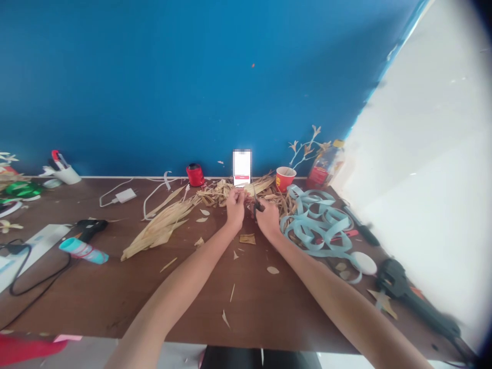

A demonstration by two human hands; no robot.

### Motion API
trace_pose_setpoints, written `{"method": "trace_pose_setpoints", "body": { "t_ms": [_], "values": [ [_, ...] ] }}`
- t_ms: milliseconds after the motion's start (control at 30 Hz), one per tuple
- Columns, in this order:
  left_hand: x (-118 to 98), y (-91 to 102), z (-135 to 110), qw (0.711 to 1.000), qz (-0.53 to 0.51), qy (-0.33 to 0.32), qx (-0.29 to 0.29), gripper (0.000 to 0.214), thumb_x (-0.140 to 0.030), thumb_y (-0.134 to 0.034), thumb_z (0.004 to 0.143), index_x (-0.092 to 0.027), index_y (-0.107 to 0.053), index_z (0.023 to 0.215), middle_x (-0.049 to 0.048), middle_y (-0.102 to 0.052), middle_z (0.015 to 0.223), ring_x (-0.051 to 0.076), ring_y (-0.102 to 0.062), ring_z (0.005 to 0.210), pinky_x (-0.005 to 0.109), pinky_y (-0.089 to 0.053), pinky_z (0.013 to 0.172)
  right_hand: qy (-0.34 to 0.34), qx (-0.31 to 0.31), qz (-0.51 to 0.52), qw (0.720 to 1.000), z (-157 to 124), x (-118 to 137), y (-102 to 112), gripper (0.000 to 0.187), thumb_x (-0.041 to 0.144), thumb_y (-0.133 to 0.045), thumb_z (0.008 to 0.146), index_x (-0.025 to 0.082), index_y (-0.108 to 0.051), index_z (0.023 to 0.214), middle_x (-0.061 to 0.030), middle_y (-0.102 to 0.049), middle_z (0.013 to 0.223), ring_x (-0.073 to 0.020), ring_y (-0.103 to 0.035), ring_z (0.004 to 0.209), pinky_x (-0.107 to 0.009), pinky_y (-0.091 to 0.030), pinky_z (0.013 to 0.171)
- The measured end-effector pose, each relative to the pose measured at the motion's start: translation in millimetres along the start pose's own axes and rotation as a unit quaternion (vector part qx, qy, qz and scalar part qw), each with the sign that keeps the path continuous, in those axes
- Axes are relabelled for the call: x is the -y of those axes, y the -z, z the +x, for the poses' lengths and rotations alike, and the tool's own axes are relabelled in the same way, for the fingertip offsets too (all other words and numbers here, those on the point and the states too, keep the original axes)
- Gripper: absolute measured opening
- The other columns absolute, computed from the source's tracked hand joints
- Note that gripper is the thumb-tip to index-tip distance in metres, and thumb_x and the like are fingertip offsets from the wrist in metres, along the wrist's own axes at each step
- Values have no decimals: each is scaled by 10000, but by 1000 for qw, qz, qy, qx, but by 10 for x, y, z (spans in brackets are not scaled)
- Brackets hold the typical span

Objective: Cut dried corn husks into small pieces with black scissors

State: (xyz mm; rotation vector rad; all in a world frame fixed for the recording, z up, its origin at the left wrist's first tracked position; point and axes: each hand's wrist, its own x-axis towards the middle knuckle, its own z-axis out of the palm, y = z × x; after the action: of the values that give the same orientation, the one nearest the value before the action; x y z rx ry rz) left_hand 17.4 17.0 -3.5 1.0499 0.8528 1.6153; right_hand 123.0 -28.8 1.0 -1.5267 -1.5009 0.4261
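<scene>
My left hand is over the middle of the table, its fingers pinched on a small pale piece of dried corn husk whose edges are hard to see. Beside it on the right, my right hand is closed round the dark handles of a pair of scissors, with the blades pointing up and away. A heap of dried husk scraps lies just behind my hands. To the left, a long bundle of husks rests flat. A lit phone stands upright against the blue wall.
Tangled light-blue ribbon lies at right, with a black glue gun nearer me. Behind are a red paper cup with husk flowers and a bottle. A red tin, charger and blue roll stand or lie left.
</scene>
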Motion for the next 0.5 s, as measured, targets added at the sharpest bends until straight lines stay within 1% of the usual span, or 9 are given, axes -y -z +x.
{"method": "trace_pose_setpoints", "body": {
  "t_ms": [133, 300, 400, 500],
  "values": [
    [-5, 0, -5, 1000, 6, 5, 10, 306, -356, -688, 785, -195, -554, 1008, 32, -660, 823, 167, -655, 785, 327, -512, 783, -9, 1, -5, 1000, 1, 25, 14, 211, 257, -481, 760, 217, -679, 821, -19, -668, 675, -196, -590, 646, -262, -422, 614],
    [-17, 6, -7, 999, 39, -21, 19, 244, -330, -710, 763, -185, -642, 946, 54, -672, 886, 173, -646, 886, 313, -491, 853, -8, -1, -12, 1000, -3, 46, 37, 218, 241, -464, 747, 217, -669, 817, -17, -653, 652, -197, -579, 638, -265, -413, 625],
    [-40, 1, -16, 999, 28, -19, 38, 287, -326, -700, 774, -205, -652, 1030, 54, -675, 914, 183, -647, 923, 326, -492, 877, -8, -6, -21, 1000, -4, 46, 39, 210, 245, -462, 757, 213, -660, 819, -15, -643, 644, -191, -566, 631, -262, -398, 626],
    [-87, -17, -37, 998, 31, -12, 61, 344, -358, -680, 796, -222, -646, 1110, 61, -675, 946, 181, -654, 856, 332, -506, 839, -6, -22, -36, 999, 1, 32, 33, 195, 252, -468, 767, 208, -650, 822, -15, -637, 656, -186, -556, 631, -264, -378, 625]
  ]
}}
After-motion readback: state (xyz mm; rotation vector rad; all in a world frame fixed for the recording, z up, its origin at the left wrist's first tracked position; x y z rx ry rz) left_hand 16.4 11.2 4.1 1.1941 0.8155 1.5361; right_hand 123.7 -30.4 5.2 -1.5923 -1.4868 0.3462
